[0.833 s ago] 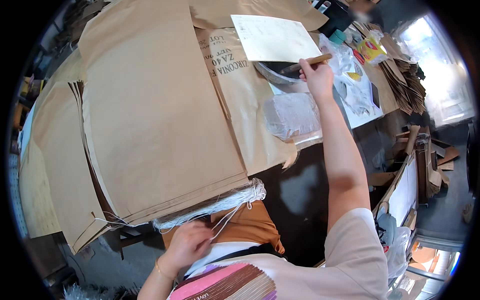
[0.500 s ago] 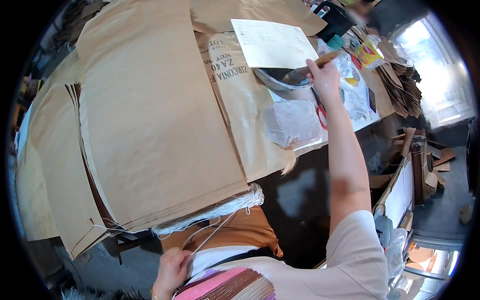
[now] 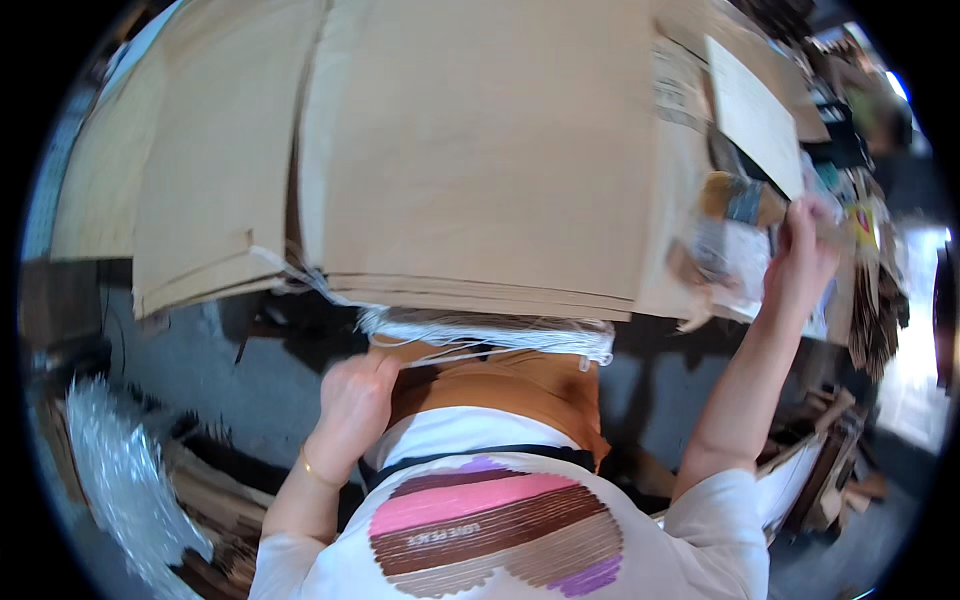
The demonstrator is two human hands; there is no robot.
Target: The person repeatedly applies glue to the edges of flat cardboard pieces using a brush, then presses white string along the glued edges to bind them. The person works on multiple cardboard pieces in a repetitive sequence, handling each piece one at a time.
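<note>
Brush [image 3: 741,200] sat at 2 o'clock in the view, above the tabletop, bristles toward 9. Right hand [image 3: 800,258] had its handle, fingers closed around it; the far end past the hand was smeared by blur, so its tip was hard to pick out. Bristles overlapped the plastic-wrapped block [image 3: 735,254] in the view; contact or gap, couldn't tell.

Left hand [image 3: 358,395] was at 8 o'clock, fingers curled into a fist on strands from the white string bundle [image 3: 560,338]. Back of the hand faced up, so the exact pinch and the strand ends were hidden. Bundle lay at 6, just below centre, along the near edge of the big kraft paper stack [image 3: 480,170]; its upper side may have run under that edge, couldn't confirm.

Stack filled 12, far end cut off by the frame. Second kraft stack [image 3: 215,180] at 10, likewise cropped, dark gap between the two.

White sheet [image 3: 755,115] at 2 covered most of the basin [image 3: 722,150]; only a dark sliver and a bit of rim showed, contents unreadable. Print on the kraft sack [image 3: 676,190] beside it was blurred. Yellow pack [image 3: 862,226] near 3 was partly blocked by the right hand.
</note>
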